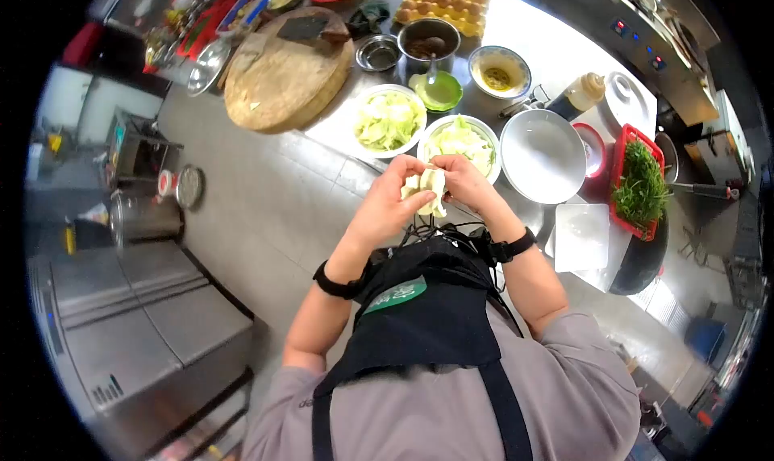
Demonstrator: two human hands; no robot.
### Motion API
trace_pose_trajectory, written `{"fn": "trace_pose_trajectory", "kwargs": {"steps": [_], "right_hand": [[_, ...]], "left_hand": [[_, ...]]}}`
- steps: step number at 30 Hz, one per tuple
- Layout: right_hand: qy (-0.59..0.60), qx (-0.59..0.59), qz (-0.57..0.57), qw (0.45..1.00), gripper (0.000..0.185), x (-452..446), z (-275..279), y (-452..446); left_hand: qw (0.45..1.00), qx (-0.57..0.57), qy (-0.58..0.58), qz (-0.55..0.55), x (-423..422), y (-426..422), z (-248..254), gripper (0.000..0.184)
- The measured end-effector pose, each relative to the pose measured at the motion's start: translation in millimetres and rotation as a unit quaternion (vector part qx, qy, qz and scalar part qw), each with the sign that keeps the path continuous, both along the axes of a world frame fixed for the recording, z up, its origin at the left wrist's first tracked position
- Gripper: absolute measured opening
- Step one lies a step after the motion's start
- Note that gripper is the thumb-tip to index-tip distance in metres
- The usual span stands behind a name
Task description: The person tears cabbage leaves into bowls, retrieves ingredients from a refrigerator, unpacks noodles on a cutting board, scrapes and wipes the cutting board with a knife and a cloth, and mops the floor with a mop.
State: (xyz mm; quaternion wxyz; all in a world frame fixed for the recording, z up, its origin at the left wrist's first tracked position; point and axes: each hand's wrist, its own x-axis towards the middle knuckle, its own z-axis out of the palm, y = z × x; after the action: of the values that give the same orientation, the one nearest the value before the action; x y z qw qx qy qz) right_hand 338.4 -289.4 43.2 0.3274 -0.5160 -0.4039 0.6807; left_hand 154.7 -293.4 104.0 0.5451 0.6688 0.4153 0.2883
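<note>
In the head view, the only one I have, I look down on two bare hands working in front of the body, near the edge of the counter (528, 27). The pale leafy piece (433, 188) sits between them, in the grasp of the fingers. On the left hand (397, 197) the fingers curl behind it and the thumb lies across its front, leaving hardly any gap. On the right hand (468, 185) the fingers pinch close at its upper right side; their tips are too small for me to judge the grip exactly.

The relation that matters to me is between piece and bowl: its long axis seems to run roughly away from the body, with its far end towards the right-hand bowl of chopped leaves (427, 130). The right hand is the nearer one, overlapping that bowl's near rim in my view; I cannot tell the height between them. The left-hand bowl of chopped leaves (387, 155) lies farther off, ahead and slightly left.

Around these I see a large white bowl (543, 156) just right, a green bowl (441, 98) beyond, and a round chopping board (278, 82) at far left.
</note>
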Motion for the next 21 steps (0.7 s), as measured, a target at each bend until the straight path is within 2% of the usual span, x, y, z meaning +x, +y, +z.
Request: {"fn": "trace_pose_trajectory", "kwargs": {"steps": [1, 3, 4, 6, 7, 8, 9, 11, 13, 14, 15, 17, 18, 20, 21], "right_hand": [[0.059, 0.003, 0.033, 0.998, 0.022, 4.9, 0.7, 7.6], [0.172, -0.006, 0.079, 0.982, 0.035, 16.8, -33.5, 11.7], [0.105, -0.014, 0.036, 0.994, 0.043, 22.3, -9.1, 8.7], [-0.014, 0.109, 0.024, 0.994, 0.051, 32.8, -18.6, 10.2], [0.054, 0.005, 0.051, 0.997, 0.051, 28.8, 6.8, 7.9], [0.045, 0.014, 0.033, 0.998, 0.051, 32.8, 5.3, 13.1], [-0.019, 0.066, 0.043, 0.997, 0.051, 35.7, -6.0, 19.0], [-0.127, 0.130, 0.064, 0.981, 0.044, 34.0, 8.1, 24.2], [-0.162, 0.077, 0.068, 0.981, 0.041, 25.4, 29.3, 25.5], [-0.166, 0.082, 0.058, 0.981, 0.041, 19.7, 34.6, 26.1], [-0.188, 0.073, 0.036, 0.979, 0.039, 13.2, 37.5, 27.1], [-0.211, 0.065, 0.017, 0.975, 0.037, 1.2, 41.4, 29.2], [-0.232, 0.053, -0.017, 0.971, 0.036, -4.1, 40.9, 30.1], [-0.260, 0.049, -0.089, 0.960, 0.034, -13.7, 32.8, 29.2], [-0.261, 0.048, -0.089, 0.960, 0.034, -15.4, 21.8, 26.0]], "left_hand": [[1.000, -0.003, 0.003, -0.012, 4.0, 8.2, -4.6, 0.033], [0.982, 0.102, 0.156, -0.030, 15.9, 21.6, -4.6, 0.024], [0.977, 0.133, 0.159, -0.040, 23.1, 32.8, -14.6, 0.021], [0.972, 0.156, 0.165, -0.057, 29.3, 45.0, -27.9, 0.022], [0.971, 0.136, 0.185, -0.065, 27.1, 46.4, -25.5, 0.025], [0.970, 0.149, 0.175, -0.081, 30.3, 56.2, -24.3, 0.025], [0.969, 0.165, 0.164, -0.078, 31.2, 64.9, -27.1, 0.030], [0.966, 0.182, 0.159, -0.086, 24.7, 77.0, -22.0, 0.035], [0.905, 0.386, 0.132, -0.121, 26.7, 94.2, -11.2, 0.038], [0.892, 0.402, 0.113, -0.175, 23.6, 104.5, -15.2, 0.034], [0.888, 0.410, 0.107, -0.178, 20.0, 112.5, -17.7, 0.034], [0.896, 0.181, 0.250, -0.320, 13.1, 121.1, -11.4, 0.026], [0.891, 0.240, 0.213, -0.321, 5.3, 132.0, -46.3, 0.021], [0.881, 0.231, 0.237, -0.339, 1.2, 141.3, -41.1, 0.021], [0.869, 0.218, 0.265, -0.356, 1.4, 143.2, -39.5, 0.022]]}}
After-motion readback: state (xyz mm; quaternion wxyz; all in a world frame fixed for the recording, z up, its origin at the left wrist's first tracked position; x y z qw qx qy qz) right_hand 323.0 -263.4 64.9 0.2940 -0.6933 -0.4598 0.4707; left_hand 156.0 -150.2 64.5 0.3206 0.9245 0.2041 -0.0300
